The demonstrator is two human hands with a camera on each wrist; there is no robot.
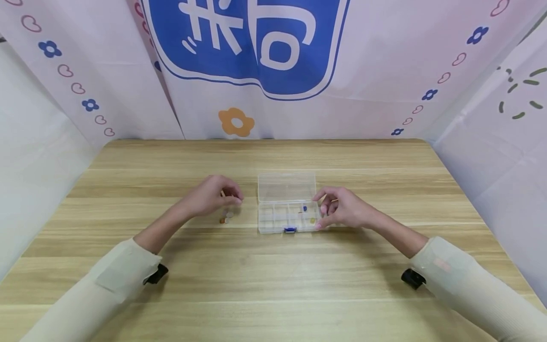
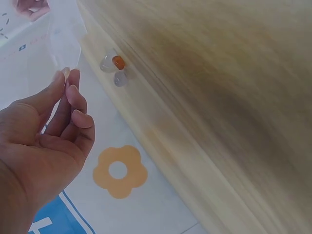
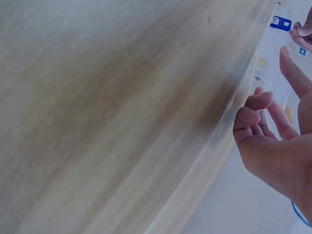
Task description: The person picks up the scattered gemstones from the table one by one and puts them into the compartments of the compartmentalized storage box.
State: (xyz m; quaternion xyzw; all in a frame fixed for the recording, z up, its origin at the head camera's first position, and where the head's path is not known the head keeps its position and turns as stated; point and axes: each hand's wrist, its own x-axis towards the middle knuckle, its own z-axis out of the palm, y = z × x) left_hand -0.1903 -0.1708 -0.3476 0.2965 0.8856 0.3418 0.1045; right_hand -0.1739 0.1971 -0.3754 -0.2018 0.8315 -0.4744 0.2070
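A clear plastic compartment box point(image 1: 267, 224) lies with its lid point(image 1: 286, 186) folded back. My right hand point(image 1: 342, 207) grips its right end, thumb at the front corner and index finger at the back one. Inside, toward that end, are a dark blue piece point(image 1: 305, 208) and a yellow piece point(image 1: 313, 220). To the left of the box, my left hand point(image 1: 215, 195) pinches a small pale translucent stone point(image 2: 67, 73) between thumb and index fingertip. On the table below that hand lie an orange stone point(image 2: 118, 62), a clear stone point(image 2: 107, 63) and a pale, faintly purple stone point(image 2: 120, 78).
The wood-grain table point(image 1: 273, 280) extends in front of the box and to both sides. A blue latch point(image 1: 290, 230) sits on the box's front edge. Behind the table hangs a white printed cloth point(image 1: 363, 95) with an orange flower point(image 1: 236, 122).
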